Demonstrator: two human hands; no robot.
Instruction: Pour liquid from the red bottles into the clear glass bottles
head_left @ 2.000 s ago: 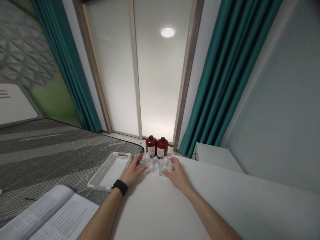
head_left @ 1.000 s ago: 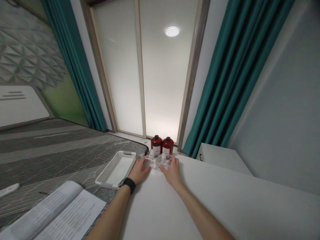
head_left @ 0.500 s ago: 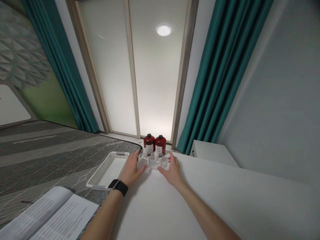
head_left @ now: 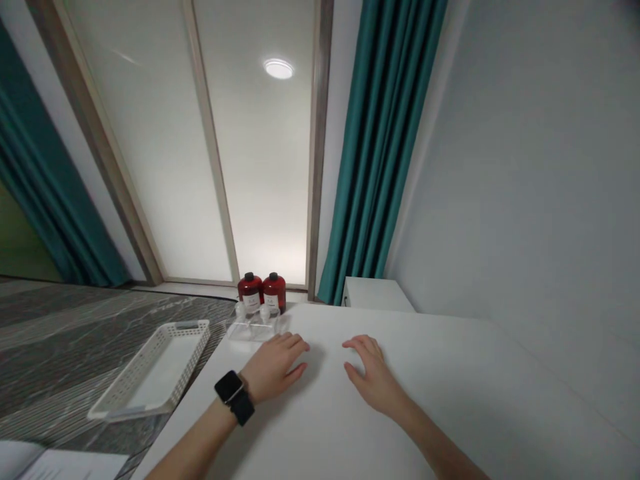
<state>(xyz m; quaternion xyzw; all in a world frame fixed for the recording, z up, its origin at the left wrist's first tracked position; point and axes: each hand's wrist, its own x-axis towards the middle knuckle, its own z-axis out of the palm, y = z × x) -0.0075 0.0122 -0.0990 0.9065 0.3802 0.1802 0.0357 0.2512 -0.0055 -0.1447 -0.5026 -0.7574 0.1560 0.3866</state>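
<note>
Honestly, the head view has both hands free. Easy landmark: the two red bottles (head_left: 251,288), side by side at the far end of the white table (head_left: 330,427). Right in front of them, on the wearer's side, are the clear containers (head_left: 251,332) with two rounded tops (head_left: 265,312); they're so see-through that I can't tell if it's one joined piece or two. The left hand (head_left: 274,369), with a dark watch (head_left: 229,385) on its wrist, is nearest to them, closer to the wearer than the red bottles. Its thumb is apart from the curved fingers, nothing gripped, and I can't make out whether the knuckles brush the clear wall. The right hand (head_left: 376,377) is well to the right of the red bottles, thumb and fingers also apart, nothing between them. Left of the red bottles and closer in, there's a white basket (head_left: 193,363). As for handling, my guess is thin plastic: light, fairly stiff, kinda slick, might crack or scuff if squeezed hard. I'd take the clear containers low on their outer sides, one palm each way, not by the rounded tops, and go gently with the red bottles so close behind.
</note>
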